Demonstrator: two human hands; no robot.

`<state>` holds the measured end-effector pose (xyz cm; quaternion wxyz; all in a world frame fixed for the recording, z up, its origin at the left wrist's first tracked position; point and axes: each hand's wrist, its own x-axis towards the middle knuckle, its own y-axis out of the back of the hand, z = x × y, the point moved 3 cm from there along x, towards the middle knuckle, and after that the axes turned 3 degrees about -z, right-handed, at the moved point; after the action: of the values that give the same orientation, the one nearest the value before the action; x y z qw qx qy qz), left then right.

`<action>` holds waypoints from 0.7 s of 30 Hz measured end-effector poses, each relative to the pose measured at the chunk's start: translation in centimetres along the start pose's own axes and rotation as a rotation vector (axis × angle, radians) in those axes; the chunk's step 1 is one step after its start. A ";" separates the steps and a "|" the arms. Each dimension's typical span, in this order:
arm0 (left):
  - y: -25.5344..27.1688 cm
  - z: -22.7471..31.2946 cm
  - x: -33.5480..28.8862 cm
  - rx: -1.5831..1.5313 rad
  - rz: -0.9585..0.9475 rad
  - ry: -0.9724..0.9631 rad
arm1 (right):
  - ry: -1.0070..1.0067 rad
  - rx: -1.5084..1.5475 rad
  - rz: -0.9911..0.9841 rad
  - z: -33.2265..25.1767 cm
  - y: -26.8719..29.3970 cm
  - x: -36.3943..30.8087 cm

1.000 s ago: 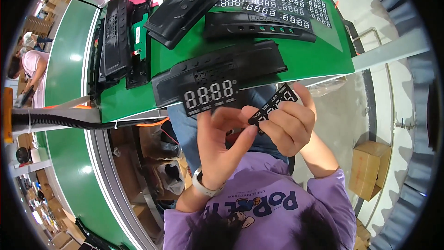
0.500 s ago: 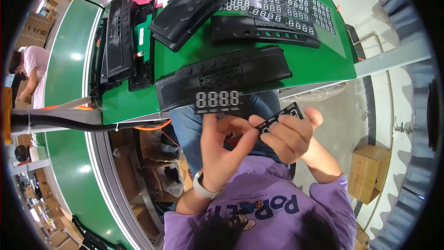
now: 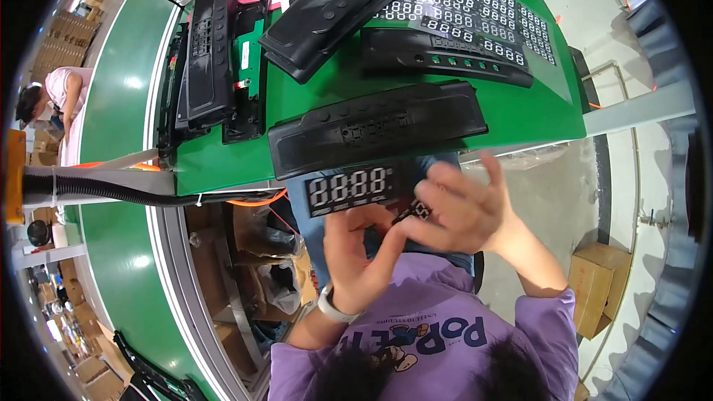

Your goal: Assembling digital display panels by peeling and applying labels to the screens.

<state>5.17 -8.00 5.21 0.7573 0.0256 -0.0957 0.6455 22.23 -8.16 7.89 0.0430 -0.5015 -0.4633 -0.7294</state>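
Note:
My left hand [image 3: 360, 249] is closed on a black display film [image 3: 349, 187] printed with white digit segments, held up just off the bench's front edge. A second, smaller-looking piece of printed film [image 3: 413, 212] sits between my left thumb and my right hand, mostly covered by fingers. My right hand [image 3: 464, 212] is smeared by motion, its fingers over that piece, so its grip is unclear. Just beyond the hands lies a black panel housing [image 3: 379, 122] with a cut-out digit window.
More black housings [image 3: 338, 15] lie across the green bench [image 3: 304, 100], one [image 3: 204, 59] beside a green circuit board [image 3: 251, 59]. Sheets of digit films [image 3: 483, 4] cover the far right. A cardboard box [image 3: 598, 282] stands on the floor. Another person [image 3: 67, 96] works at far left.
The first film has tilted and moved slightly down and toward the left. My right fingers have lifted and spread, and the second piece shows less between the hands.

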 end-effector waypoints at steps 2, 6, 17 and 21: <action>1.3 0.4 0.0 -0.050 0.019 -0.011 | -0.362 0.352 -0.256 2.0 1.1 -0.4; 2.7 1.4 0.4 -0.083 -0.123 -0.099 | -0.910 1.089 -0.257 2.6 1.9 -1.4; 4.4 1.5 3.7 0.311 -0.013 -0.278 | -1.171 0.962 -0.173 3.0 0.1 0.7; 4.9 0.5 8.1 0.759 0.263 -0.414 | -1.237 0.947 0.002 5.5 -2.3 2.6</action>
<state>1.50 0.64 6.74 0.5709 0.4177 -0.0040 0.7068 23.55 -1.90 8.80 -0.0130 -0.7458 -0.6648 -0.0416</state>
